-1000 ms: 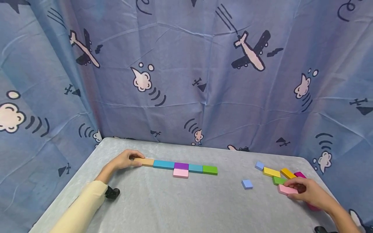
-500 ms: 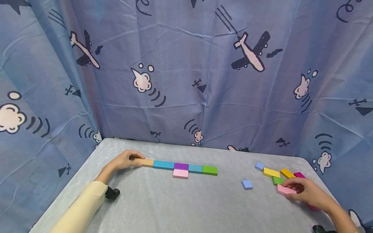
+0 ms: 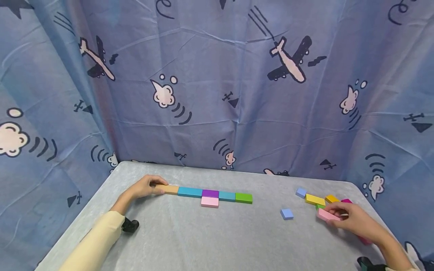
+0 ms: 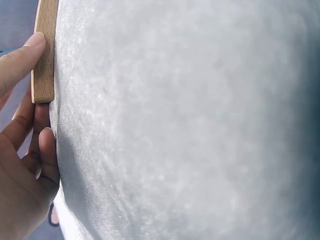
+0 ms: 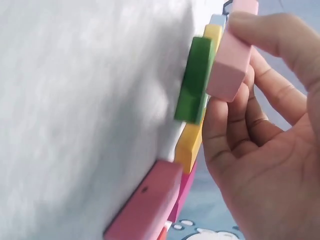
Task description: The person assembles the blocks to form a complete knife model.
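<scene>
On the grey table (image 3: 203, 241), my left hand (image 3: 154, 187) holds the left end of a tan block (image 3: 169, 189), thumb on its near edge and fingers (image 4: 42, 145) behind the tan block (image 4: 44, 55). That block starts a row with a teal block (image 3: 190, 192), purple block (image 3: 210, 193), second teal block (image 3: 227, 195) and green block (image 3: 244, 197); a pink block (image 3: 209, 202) lies against the purple one. At the right, my right hand (image 3: 333, 217) pinches another pink block (image 3: 326, 215), raised off the table above a green block (image 5: 195, 80).
Loose blocks lie by the right hand: a yellow block (image 3: 315, 199), an orange block (image 3: 331, 198), a magenta block (image 3: 346, 201) and two light blue squares (image 3: 287, 213) (image 3: 301, 192). A patterned blue cloth (image 3: 217, 94) hangs behind the table. A small black object (image 3: 130, 225) sits under my left sleeve.
My right hand has lifted the pink block off the table and drawn it a little left, over the green block. The left hand and the row have not moved.
</scene>
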`<state>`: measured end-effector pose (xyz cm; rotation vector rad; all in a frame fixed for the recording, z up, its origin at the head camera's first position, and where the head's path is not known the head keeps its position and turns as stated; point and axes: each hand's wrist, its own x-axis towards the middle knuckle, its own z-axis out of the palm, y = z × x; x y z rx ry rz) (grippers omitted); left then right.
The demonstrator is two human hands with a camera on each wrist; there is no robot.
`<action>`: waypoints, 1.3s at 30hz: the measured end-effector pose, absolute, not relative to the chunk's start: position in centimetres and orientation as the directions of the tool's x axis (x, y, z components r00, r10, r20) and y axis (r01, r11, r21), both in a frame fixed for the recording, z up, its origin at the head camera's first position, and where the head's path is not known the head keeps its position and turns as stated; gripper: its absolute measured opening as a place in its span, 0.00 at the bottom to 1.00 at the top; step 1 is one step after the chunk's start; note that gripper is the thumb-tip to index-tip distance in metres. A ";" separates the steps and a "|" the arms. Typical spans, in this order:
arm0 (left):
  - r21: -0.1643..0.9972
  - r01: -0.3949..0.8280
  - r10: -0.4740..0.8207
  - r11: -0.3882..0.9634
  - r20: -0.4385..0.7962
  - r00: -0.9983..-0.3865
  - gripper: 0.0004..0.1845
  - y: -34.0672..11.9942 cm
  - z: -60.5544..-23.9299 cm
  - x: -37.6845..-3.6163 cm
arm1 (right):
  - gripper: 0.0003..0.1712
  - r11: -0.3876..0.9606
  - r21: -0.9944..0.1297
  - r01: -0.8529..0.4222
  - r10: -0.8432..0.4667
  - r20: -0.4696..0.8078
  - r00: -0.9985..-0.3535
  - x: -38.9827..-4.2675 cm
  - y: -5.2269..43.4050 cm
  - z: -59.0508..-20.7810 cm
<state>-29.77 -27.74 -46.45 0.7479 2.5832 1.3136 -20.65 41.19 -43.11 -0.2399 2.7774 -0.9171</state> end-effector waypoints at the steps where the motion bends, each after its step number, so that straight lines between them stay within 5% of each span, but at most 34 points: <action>1: 0.791 0.367 0.496 0.490 0.093 -0.863 0.16 -27.7 -46.5 -29.8 | 0.28 0.789 -0.606 -0.102 -0.226 -0.132 -0.965 -20.6 40.9 -43.0; 21: 0.806 0.349 0.507 0.478 0.072 -0.859 0.15 -26.3 -43.3 -27.7 | 0.24 0.659 -0.717 -0.226 -0.314 0.011 -0.949 -22.4 35.3 -43.8; 39: 0.793 0.369 0.502 0.485 0.093 -0.860 0.14 -26.5 -44.3 -28.1 | 0.20 0.448 -0.789 -0.420 -0.513 0.158 -0.844 -25.5 26.9 -43.5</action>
